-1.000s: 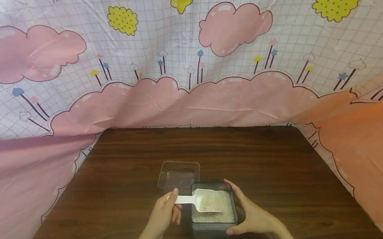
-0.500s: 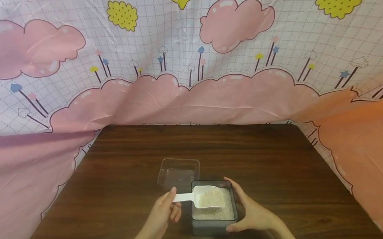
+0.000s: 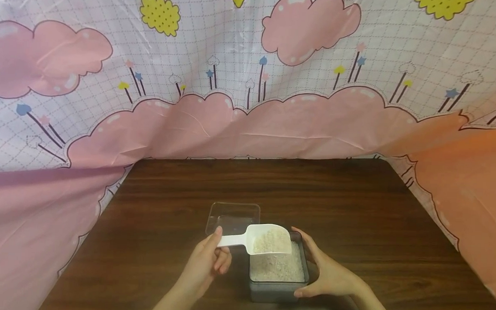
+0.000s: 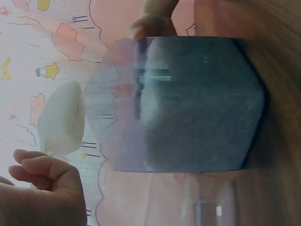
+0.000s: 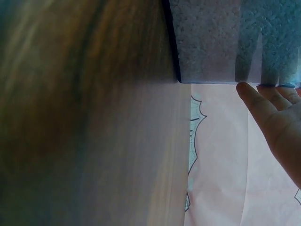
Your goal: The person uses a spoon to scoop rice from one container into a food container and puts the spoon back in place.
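Observation:
My left hand (image 3: 206, 258) grips the handle of a white scoop (image 3: 250, 244), thumb on top and fingers curled beneath. Rice (image 3: 272, 241) fills much of the scoop, which is raised over the left and back part of a grey see-through square container (image 3: 276, 290). That container holds rice nearly to its rim. In the left wrist view the scoop (image 4: 62, 120) shows clear above the container's open top. My right hand (image 3: 330, 276) holds the container's right side, thumb near the front corner and fingers at the back. The right wrist view shows fingertips against the container wall (image 5: 216, 42).
A clear, shallow square plastic lid (image 3: 233, 216) lies on the dark wood table (image 3: 169, 188), behind and left of the container. Cloth printed with pink clouds (image 3: 310, 29) hangs around the table's back and sides.
My left hand has lifted the scoop of rice up from the rice surface and shifted it slightly back and left. The right hand stays on the container.

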### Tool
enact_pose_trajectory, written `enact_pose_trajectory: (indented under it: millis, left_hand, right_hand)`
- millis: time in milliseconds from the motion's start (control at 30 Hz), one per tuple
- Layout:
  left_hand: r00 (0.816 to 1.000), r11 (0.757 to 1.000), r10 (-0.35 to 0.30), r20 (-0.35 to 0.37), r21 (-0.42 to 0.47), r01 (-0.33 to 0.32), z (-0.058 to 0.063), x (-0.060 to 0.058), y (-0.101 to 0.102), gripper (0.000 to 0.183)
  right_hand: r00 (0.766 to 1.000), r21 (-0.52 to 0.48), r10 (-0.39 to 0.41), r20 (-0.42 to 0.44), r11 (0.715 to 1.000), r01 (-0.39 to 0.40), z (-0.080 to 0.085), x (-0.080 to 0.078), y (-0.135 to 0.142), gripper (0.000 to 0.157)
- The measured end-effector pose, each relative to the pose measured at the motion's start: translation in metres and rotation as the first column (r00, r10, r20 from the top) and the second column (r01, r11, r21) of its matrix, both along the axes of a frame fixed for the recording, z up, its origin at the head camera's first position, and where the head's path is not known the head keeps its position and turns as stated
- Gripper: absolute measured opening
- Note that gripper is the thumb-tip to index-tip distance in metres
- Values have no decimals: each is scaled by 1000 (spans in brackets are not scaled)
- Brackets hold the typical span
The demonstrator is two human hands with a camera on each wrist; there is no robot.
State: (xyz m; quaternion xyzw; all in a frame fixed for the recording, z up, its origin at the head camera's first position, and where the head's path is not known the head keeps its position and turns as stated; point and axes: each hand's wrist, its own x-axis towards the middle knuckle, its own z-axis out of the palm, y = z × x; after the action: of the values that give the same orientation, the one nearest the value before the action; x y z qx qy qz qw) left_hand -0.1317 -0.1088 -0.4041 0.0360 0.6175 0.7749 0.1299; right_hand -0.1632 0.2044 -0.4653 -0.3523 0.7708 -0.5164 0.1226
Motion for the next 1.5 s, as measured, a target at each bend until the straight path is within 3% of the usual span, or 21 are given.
enact_pose_trajectory:
  millis: [200,367,467,567,700,933,1100,1333,1500]
  left_hand:
    - [1000,997,-4,-25,71,6,11,-3,-9,44]
    - [994,986,24,-103,165,-6,15,-8,-25,41]
    - [991,988,56,-123,152,-37,16,-13,-37,41]
    - [992,996,54,-118,76,-45,14,-22,-51,41]
    - [995,1000,7,-97,-10,-8,3,-41,-70,46]
    - [998,999,-41,-47,11,42,-33,-73,-93,47]
    - [999,998,-45,-12,-37,45,-54,-90,-99,43]
    - [997,982,-17,71,-189,30,-66,-107,-95,41]
    - [998,953,-22,56,-302,38,-66,-113,-89,46]
  right_hand:
    - [999,17,-23,27,1000,23,2,1,-1,123]
    - [999,25,-31,37,999,30,3,1,-2,123]
    - [999,26,-27,18,999,27,3,1,-3,123]
    - [1000,24,-27,10,999,27,2,0,-2,123]
    - [1000,16,-21,16,1000,21,2,0,-1,123]
    - [1000,11,-3,20,1000,3,3,1,-2,122]
    - [1000,15,-1,21,1000,1,3,2,-2,121]
    - [999,12,2,33,1000,-2,2,1,-1,121]
    - [999,14,-7,38,1000,6,2,1,-1,122]
